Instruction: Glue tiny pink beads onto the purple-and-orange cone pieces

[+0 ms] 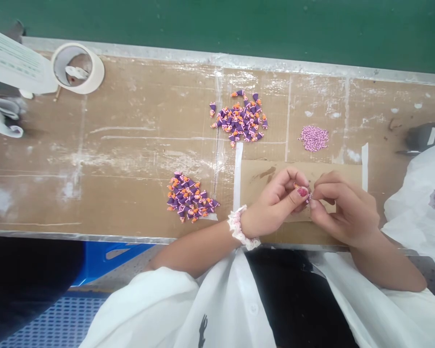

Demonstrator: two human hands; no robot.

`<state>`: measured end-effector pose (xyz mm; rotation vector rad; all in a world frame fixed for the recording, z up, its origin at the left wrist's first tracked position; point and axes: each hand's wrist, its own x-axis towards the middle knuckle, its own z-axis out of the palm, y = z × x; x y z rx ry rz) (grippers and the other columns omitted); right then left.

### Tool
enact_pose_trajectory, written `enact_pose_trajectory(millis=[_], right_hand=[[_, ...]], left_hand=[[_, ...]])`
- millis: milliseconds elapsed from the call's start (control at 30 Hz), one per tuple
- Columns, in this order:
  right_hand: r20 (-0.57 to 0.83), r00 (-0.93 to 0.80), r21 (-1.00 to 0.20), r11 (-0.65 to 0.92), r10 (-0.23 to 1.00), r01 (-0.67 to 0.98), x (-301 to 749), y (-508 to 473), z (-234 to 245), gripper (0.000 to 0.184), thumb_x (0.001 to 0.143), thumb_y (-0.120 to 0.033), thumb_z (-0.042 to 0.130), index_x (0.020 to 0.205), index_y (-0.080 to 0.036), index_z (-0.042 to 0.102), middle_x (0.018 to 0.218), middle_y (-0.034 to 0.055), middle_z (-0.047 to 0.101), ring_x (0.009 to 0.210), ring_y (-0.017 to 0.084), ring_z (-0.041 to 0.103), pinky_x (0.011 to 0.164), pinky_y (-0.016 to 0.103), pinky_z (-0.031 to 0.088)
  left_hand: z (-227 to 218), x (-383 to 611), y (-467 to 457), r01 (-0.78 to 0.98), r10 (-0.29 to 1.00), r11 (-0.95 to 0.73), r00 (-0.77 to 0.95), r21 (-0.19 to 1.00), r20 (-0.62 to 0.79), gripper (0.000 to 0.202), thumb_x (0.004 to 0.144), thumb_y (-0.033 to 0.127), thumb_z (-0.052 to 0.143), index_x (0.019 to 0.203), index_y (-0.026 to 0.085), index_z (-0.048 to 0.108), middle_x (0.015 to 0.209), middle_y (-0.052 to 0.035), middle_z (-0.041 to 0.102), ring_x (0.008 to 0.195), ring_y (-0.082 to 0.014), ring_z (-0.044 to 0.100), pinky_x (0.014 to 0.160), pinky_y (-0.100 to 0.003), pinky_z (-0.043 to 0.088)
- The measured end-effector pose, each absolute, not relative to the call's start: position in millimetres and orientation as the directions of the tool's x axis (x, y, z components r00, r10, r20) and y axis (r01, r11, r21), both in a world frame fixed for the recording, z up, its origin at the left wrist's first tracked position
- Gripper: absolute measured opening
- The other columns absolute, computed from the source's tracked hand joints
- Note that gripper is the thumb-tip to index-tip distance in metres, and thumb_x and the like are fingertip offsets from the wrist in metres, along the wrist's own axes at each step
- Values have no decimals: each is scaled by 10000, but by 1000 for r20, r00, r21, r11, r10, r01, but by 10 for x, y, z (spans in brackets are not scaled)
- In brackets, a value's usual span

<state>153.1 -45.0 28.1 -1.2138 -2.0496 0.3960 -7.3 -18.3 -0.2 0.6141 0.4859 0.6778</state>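
Tiny orange piece [296, 185] sits at the fingertips of the left hand [275, 203], pinched there with the fingers curled and the red-painted thumbnail [302, 192] turned up. Facing it, the right hand [342, 208] pinches a speckled pink bead [309, 196] between thumb and fingertips; the two hands almost touch, and the held bits are too small to make out fully. Both forearms angle in from the near edge, a white scrunchie [241, 227] on the left wrist. Below the hands lies a cardboard sheet [261, 186] taped to a scuffed wooden workbench [94, 193]. Purple-and-orange charms [239, 116] lie just beyond, more charms [190, 195] to the left, a pink bead pile [314, 138] ahead, with open bench leftward.
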Motion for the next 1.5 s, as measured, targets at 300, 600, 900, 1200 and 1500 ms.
enact_pose_trajectory(millis=[300, 600, 900, 1200, 1500], right_hand=[[440, -350, -512, 552, 827, 659, 1520, -445, 272, 229, 793, -11, 581, 863, -225, 539, 738, 24, 584, 605, 123, 551, 521, 240, 480], [415, -319, -618, 522, 852, 588, 1607, -447, 316, 203, 809, -67, 643, 923, -227, 590, 820, 30, 623, 637, 129, 578, 528, 265, 474], [490, -111, -615, 433, 865, 659, 1820, -387, 318, 447, 775, -3, 649, 606, -227, 301, 591, -37, 355, 496, 105, 366, 419, 286, 270], [382, 82, -490, 127, 920, 862, 1988, -281, 148, 406, 838, -166, 657, 633, -233, 313, 492, -77, 323, 413, 87, 305, 409, 265, 256], [183, 58, -345, 8, 981, 939, 2175, -68, -233, 128, 875, -212, 551, 895, -224, 678, 853, 44, 687, 645, 179, 591, 566, 313, 443]], left_hand=[[-34, -57, -208, -445, 692, 640, 687, 627, -219, 311, 875, 420, 657, 867, 180, 459, 680, 65, 457, 549, -30, 379, 545, -187, 326], [-53, -90, -159, -489, 701, 586, 706, 646, -102, 251, 907, 390, 615, 892, 198, 455, 723, 47, 454, 567, -44, 407, 575, -211, 369], [-168, -236, -3, -151, 852, -179, 471, 972, 230, 213, 984, 425, 425, 967, 221, 482, 852, -27, 561, 764, -125, 552, 728, -283, 453], [-296, -319, 390, 359, 967, -254, 129, 898, 222, 201, 989, 378, 416, 1023, 200, 503, 805, -19, 555, 693, -135, 509, 676, -287, 391], [-255, -340, 428, 405, 987, -125, 147, 906, 70, 300, 905, 273, 542, 1191, 188, 507, 708, 45, 504, 611, -110, 477, 625, -255, 380]])
